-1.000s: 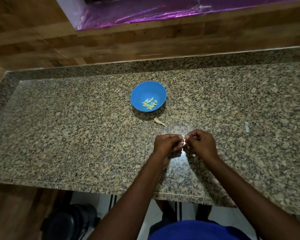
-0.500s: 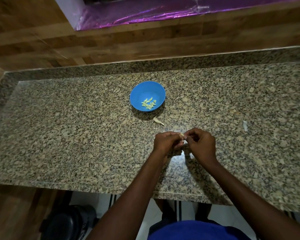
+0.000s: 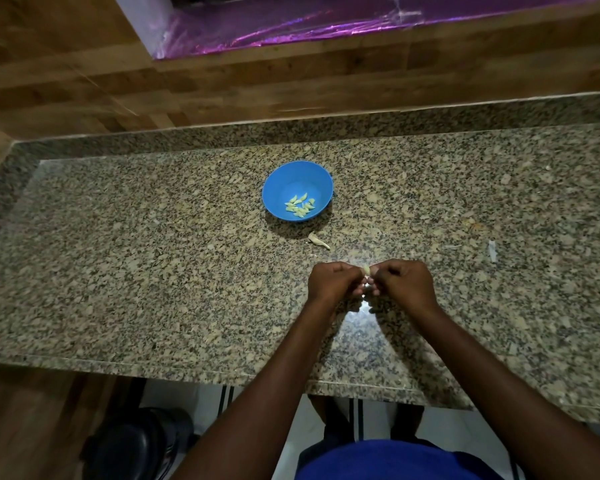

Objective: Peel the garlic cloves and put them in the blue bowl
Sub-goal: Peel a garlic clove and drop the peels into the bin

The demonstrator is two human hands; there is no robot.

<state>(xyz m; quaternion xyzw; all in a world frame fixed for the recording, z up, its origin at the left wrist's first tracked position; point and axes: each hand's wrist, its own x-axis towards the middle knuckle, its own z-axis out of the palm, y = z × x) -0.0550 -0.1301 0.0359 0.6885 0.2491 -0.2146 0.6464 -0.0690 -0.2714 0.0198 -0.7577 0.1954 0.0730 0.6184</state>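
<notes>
Both hands, left hand [image 3: 331,282] and right hand [image 3: 404,285], pinch one small pale garlic clove [image 3: 365,270]; the round blue plastic bowl [image 3: 274,188] sits straight ahead, slightly left.

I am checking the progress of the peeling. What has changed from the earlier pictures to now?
Almost nothing. Both hands, left and right, still pinch the garlic clove between them; only the fingers shifted slightly. The blue bowl, its peeled cloves and the piece on the counter stayed put.
</notes>
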